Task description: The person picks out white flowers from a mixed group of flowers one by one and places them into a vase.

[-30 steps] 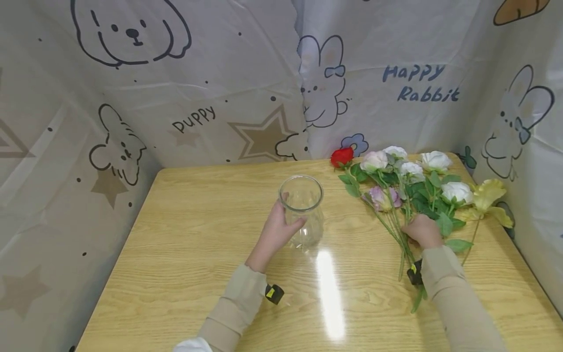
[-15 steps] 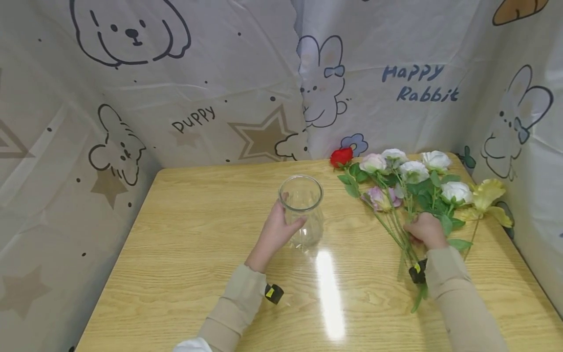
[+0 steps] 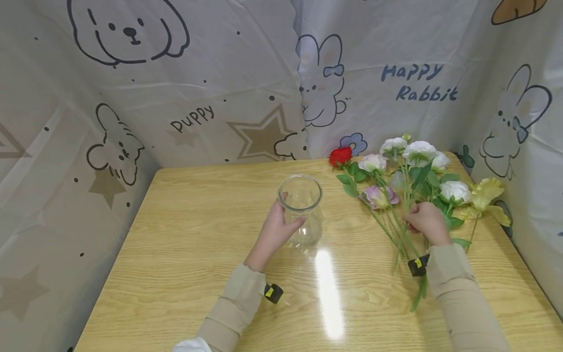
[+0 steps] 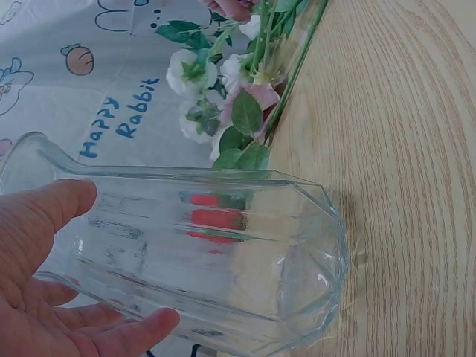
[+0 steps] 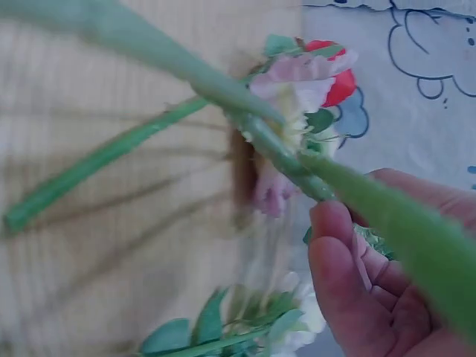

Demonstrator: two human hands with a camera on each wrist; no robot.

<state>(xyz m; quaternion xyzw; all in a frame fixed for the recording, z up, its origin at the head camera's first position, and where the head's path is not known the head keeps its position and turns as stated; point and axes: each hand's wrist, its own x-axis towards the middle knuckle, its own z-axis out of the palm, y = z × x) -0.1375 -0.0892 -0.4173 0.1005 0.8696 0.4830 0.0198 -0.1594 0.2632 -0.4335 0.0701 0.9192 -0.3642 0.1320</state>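
My left hand is wrapped around a clear glass vase that stands upright on the table; its thumb and fingers lie along the vase's sides in the left wrist view. On the right, my right hand pinches the green stem of a spray of white artificial flowers, whose heads rise above the others. Beneath it lie a pink-white rose, a purple flower and another white rose. Stems cross close in front of the camera in the right wrist view.
A red rose lies by the back edge of the wooden table. At the far right is a yellow flower. A printed cloth hangs around the back and sides.
My right hand has moved slightly up and right, raising the white flowers off the pile and shifting the stems. The left hand and vase have stayed in place.
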